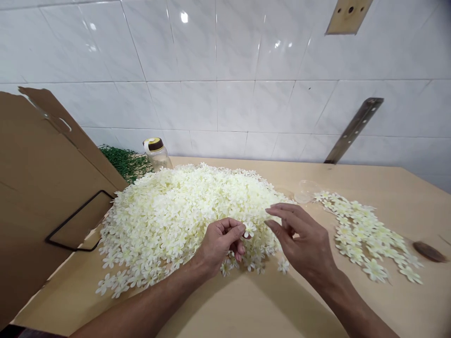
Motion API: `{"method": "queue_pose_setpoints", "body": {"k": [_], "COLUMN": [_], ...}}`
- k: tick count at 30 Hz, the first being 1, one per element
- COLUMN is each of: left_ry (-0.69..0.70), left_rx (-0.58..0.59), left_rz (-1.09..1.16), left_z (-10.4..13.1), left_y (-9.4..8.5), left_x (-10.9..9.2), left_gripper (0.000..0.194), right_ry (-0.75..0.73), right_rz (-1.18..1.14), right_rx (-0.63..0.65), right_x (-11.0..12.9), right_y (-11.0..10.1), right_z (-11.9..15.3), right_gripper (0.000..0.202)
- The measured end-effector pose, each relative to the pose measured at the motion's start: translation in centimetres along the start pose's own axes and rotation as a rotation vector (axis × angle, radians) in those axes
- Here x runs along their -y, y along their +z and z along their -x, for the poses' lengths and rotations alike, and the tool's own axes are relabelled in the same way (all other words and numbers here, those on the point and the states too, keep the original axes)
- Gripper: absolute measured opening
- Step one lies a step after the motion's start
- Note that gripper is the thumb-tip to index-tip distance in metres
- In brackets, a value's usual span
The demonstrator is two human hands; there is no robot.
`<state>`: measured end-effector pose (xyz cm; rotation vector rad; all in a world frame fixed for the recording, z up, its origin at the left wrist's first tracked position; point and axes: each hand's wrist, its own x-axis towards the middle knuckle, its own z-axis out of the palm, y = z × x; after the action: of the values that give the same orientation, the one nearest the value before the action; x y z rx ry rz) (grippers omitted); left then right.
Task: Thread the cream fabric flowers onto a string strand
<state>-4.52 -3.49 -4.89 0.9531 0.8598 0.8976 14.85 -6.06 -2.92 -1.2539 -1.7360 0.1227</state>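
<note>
My left hand [221,241] is closed, pinching a small white artificial flower [249,229] between thumb and fingertips. Just to the right of it, my right hand [306,239] is raised, its thumb and fingers apart and nothing visible between them. Behind both hands spreads a large heap of cream-white artificial flowers [176,206]. One loose flower [283,265] lies on the table between my hands. A smaller spread of larger cream blossoms [366,230] lies to the right of my right hand.
A cardboard box [45,188] with a black wire frame [75,218] stands at the left. Green netting-like strands [127,162] and a bottle [158,152] are behind the heap. A clear round lid [306,190], a metal bracket [354,130] and a dark oval object [429,251] are at right.
</note>
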Motion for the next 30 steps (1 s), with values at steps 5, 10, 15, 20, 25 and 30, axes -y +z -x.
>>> {"method": "queue_pose_setpoints", "body": {"k": [5, 10, 15, 20, 25, 30], "left_ry": [-0.048, -0.11, -0.148, -0.135, -0.139, -0.142], "left_rx": [0.022, 0.088, 0.14, 0.139, 0.091, 0.039], "left_rz": [-0.017, 0.086, 0.146, 0.153, 0.177, 0.168], "left_z": [0.1, 0.0, -0.1, 0.0, -0.2, -0.5], "left_y": [-0.1, -0.2, -0.3, -0.2, 0.0, 0.0], "left_x": [0.2, 0.5, 0.6, 0.4, 0.5, 0.7], "left_gripper": [0.034, 0.029, 0.029, 0.035, 0.043, 0.048], "right_ry": [-0.169, -0.125, -0.065, -0.09, -0.075, -0.001], "right_rz": [-0.038, -0.076, -0.078, -0.056, -0.077, -0.099], "right_rx": [0.1, 0.148, 0.131, 0.122, 0.124, 0.148], "right_x": [0.5, 0.2, 0.2, 0.7, 0.8, 0.7], "right_y": [1.5, 2.3, 2.2, 2.1, 2.3, 2.3], "right_z": [0.8, 1.3, 1.3, 1.1, 1.0, 0.8], "right_gripper": [0.02, 0.015, 0.013, 0.013, 0.016, 0.013]}}
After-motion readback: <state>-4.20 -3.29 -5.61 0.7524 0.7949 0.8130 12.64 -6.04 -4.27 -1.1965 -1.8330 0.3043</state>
